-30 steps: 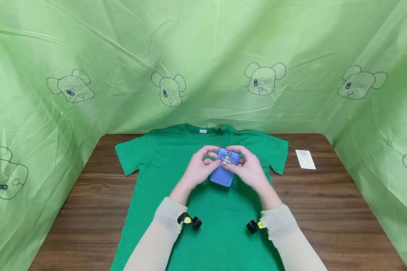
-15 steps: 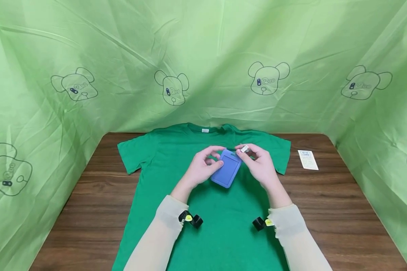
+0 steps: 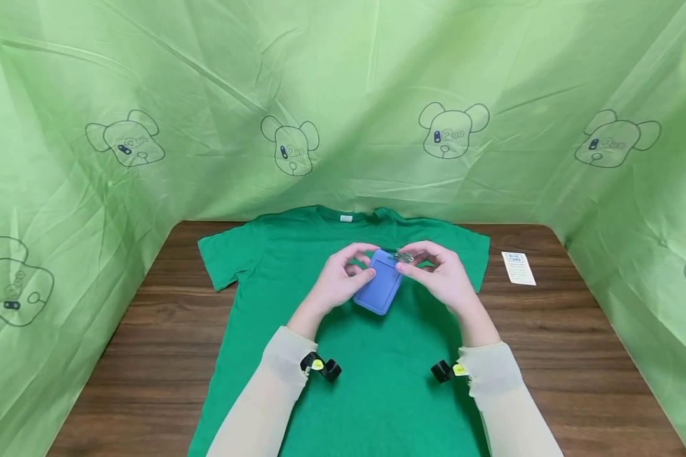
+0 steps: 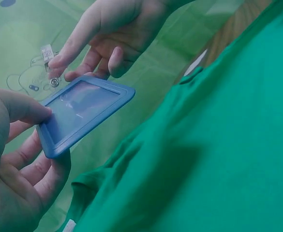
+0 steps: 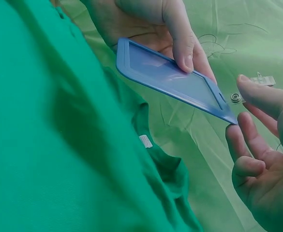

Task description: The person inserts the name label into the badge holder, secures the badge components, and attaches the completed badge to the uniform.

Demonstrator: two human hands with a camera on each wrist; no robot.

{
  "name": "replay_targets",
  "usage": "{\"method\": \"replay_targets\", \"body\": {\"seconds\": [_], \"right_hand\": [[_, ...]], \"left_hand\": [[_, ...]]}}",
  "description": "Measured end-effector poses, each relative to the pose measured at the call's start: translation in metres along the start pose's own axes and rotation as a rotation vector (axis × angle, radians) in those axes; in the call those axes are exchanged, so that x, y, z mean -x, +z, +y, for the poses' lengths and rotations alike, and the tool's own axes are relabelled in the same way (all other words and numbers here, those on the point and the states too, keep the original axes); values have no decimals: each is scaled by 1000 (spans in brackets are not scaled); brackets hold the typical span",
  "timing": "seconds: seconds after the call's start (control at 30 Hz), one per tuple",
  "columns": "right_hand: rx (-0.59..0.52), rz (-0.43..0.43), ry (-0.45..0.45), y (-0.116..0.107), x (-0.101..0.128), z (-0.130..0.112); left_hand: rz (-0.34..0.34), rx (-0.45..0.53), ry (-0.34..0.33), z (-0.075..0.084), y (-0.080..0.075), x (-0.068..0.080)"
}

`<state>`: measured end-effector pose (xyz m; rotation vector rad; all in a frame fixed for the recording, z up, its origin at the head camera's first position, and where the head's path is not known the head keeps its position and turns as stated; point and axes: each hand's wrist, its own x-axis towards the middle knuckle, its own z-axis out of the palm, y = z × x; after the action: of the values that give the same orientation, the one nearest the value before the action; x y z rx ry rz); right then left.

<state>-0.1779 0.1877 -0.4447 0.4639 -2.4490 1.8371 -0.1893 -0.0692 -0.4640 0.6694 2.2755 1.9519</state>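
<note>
Fingers of the left hand [image 3: 338, 276] are curled on the holder [image 3: 379, 287]: thumb laid on the face, the rest tucked behind, as shown in the left wrist view. By a side edge it is gripped, probably so the slotted far end is left uncovered. One holder, blue, tilted, held above the middle of the shirt [image 3: 377, 393]. By the right hand [image 3: 448, 279] one clip [image 3: 404, 257] is pinched between thumb and index finger, likely because it is small and must be steered finely. Clip is placed just beside the slot end, to the right; no link between the two can be made out. Whether the holder's corner is touched by another right fingertip cannot be told. One shirt, green, is spread on the table [image 3: 154, 355], collar far, presumably flattened to be worked over. One card [image 3: 519, 268], white, is laid flat at far right, off the shirt, probably parked out of the way. Two wrist cameras [image 3: 331, 370] are counted, one per wrist. Six bear heads [image 3: 444, 134], cut-off ones included, are printed on the curtain [image 3: 349, 63].
</note>
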Motion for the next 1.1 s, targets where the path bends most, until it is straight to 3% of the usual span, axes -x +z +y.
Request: {"method": "replay_targets", "body": {"seconds": [0.17, 0.3, 0.73, 1.1], "right_hand": [[16, -9, 1, 1, -2, -2], [13, 52, -33, 2, -4, -2], [-12, 117, -98, 5, -2, -6], [-64, 172, -37, 14, 0, -16]], "left_hand": [[-6, 3, -1, 1, -1, -2], [-12, -4, 3, 0, -1, -3], [71, -123, 65, 4, 9, -1], [71, -202, 70, 13, 15, 2]]}}
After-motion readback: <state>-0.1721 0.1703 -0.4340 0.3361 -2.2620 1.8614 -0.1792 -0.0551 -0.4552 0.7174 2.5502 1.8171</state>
